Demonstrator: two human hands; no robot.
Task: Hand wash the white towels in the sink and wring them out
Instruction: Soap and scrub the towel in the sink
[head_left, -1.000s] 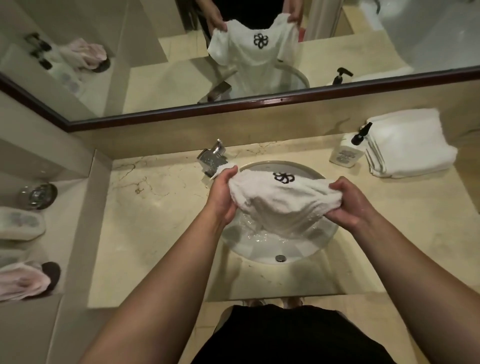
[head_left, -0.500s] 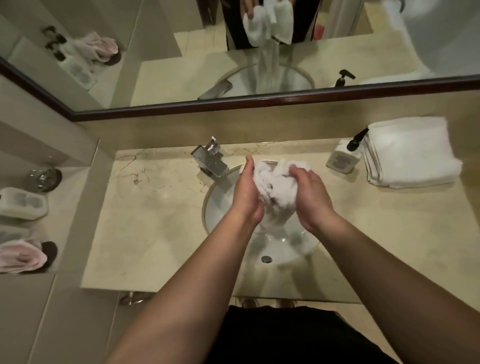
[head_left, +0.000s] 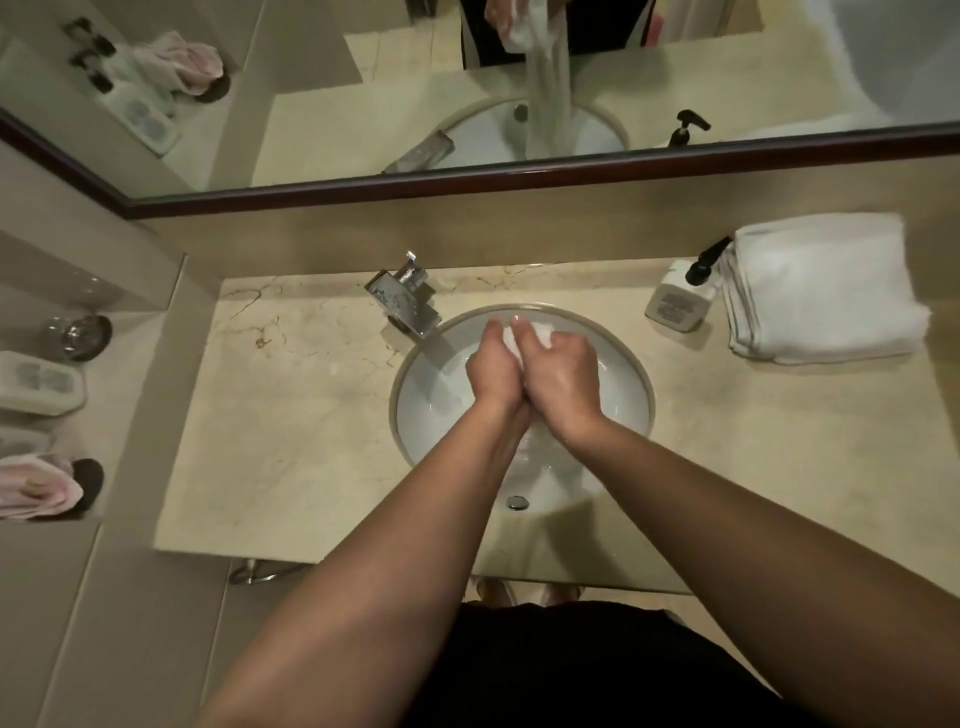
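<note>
The light was dim and warm, falling from overhead, and my arms threw soft shadows on the bench (head_left: 291, 415) toward six o'clock. The sink (head_left: 631, 374) glared faintly with wet shine. The wide lens bowed the mirror (head_left: 311, 130) frame at nine o'clock, and everything looked slightly soft.

Both bare forearms are reaching forward and converging. The left hand (head_left: 492, 371) and right hand (head_left: 563, 371) are pressing side by side, heels touching, fingers curling round a bunched white towel (head_left: 540, 332) that is showing between the fingertips.
</note>
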